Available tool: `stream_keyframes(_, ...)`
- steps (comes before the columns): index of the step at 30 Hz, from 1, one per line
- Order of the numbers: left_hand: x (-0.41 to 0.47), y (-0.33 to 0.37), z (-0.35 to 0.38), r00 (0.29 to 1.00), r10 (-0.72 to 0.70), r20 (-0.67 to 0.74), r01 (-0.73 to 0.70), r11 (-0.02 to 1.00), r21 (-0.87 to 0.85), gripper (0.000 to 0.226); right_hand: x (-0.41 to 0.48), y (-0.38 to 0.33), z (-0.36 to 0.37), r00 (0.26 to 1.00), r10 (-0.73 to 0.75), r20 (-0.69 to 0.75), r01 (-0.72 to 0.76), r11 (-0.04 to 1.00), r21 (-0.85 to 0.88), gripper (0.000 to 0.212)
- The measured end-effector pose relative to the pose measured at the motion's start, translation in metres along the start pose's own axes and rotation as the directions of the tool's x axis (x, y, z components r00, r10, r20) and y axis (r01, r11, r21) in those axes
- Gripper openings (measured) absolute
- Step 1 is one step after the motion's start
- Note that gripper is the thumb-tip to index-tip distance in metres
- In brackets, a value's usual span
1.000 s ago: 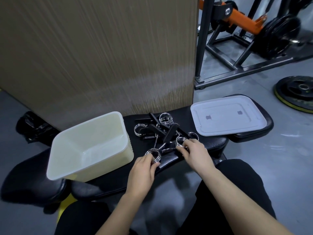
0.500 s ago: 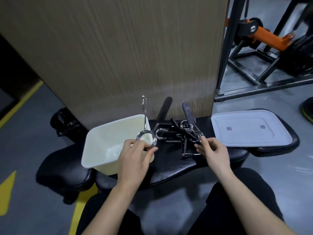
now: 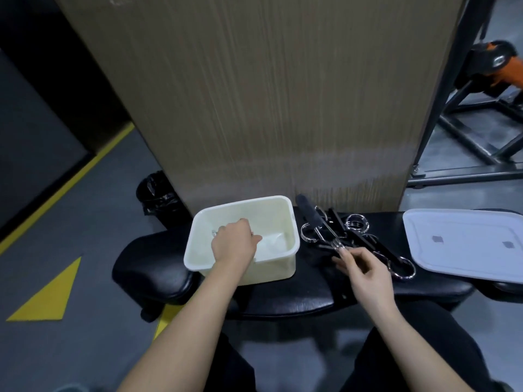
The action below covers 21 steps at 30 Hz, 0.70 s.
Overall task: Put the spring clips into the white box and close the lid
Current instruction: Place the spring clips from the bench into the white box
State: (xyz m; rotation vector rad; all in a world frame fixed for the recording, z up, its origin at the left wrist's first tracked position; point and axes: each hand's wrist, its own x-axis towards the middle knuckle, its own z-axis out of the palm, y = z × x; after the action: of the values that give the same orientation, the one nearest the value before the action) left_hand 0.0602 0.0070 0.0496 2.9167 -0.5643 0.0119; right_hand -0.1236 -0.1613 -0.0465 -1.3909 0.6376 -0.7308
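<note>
The white box (image 3: 272, 270) stands open on the black padded bench (image 3: 297, 295). My left hand (image 3: 233, 246) reaches down inside it, fingers curled over a spring clip (image 3: 214, 232) of which only a metal tip shows. Right of the box lies a pile of spring clips (image 3: 357, 225), chrome coils with black handles. My right hand (image 3: 365, 268) pinches the wire end of one clip (image 3: 311, 215), whose black handle points up and away. Another clip ring (image 3: 403, 268) lies just right of that hand. The white lid (image 3: 464, 244) rests flat at the bench's right end.
A tall wood-grain panel (image 3: 268, 94) stands right behind the bench. A black bag (image 3: 155, 190) sits on the floor at its left. A dark steel gym frame (image 3: 467, 142) with orange parts is at the far right. Yellow markings (image 3: 48, 295) cross the grey floor.
My left hand has carried its clip from the pile leftward and down into the box. My right hand has kept hold of a clip over the pile. The view has swung left.
</note>
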Motion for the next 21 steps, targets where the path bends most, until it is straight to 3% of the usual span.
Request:
stream_keyframes(2,0.016,0.004,0.006,0.995,-0.030,0.098,0.039,0.995,-0.088,0.027,0.003,0.003,-0.001,1.000,-0.020,-0.003,0.020,1.000,-0.005,0.054)
stream_keyframes(5,0.027,0.010,0.015,0.962,-0.011,0.273,0.082,0.965,-0.251,0.033,0.009,0.006,-0.003,0.999,-0.039,-0.020,0.039,0.999,-0.015,0.054)
stream_keyframes(8,0.032,0.012,0.027,0.880,0.130,0.456,0.137,0.852,-0.506,0.025,0.014,0.008,-0.005,0.998,-0.048,-0.038,0.047,0.999,-0.014,0.051)
stream_keyframes(11,0.035,0.012,0.037,0.791,0.252,0.558,0.135,0.817,-0.560,0.014,0.019,0.010,-0.006,0.997,-0.060,-0.041,0.059,0.998,-0.035,0.034)
stream_keyframes(13,0.037,0.010,0.042,0.773,0.281,0.568,0.146,0.793,-0.591,0.020,0.022,0.012,-0.006,0.997,-0.066,-0.037,0.064,0.997,-0.052,0.023)
stream_keyframes(16,0.037,0.002,0.044,0.760,0.293,0.579,0.176,0.766,-0.619,0.024,0.023,0.013,-0.003,0.997,-0.066,-0.030,0.064,0.995,-0.082,0.027)
stream_keyframes(19,0.035,-0.005,0.035,0.827,0.273,0.491,0.034,0.848,-0.529,0.019,0.023,0.011,0.001,0.998,-0.054,-0.042,0.049,0.992,-0.112,0.046)
stream_keyframes(21,0.032,-0.013,0.026,0.883,0.273,0.382,-0.003,0.816,-0.577,0.018,0.022,0.008,0.005,0.998,-0.054,-0.035,0.049,0.990,-0.130,0.052)
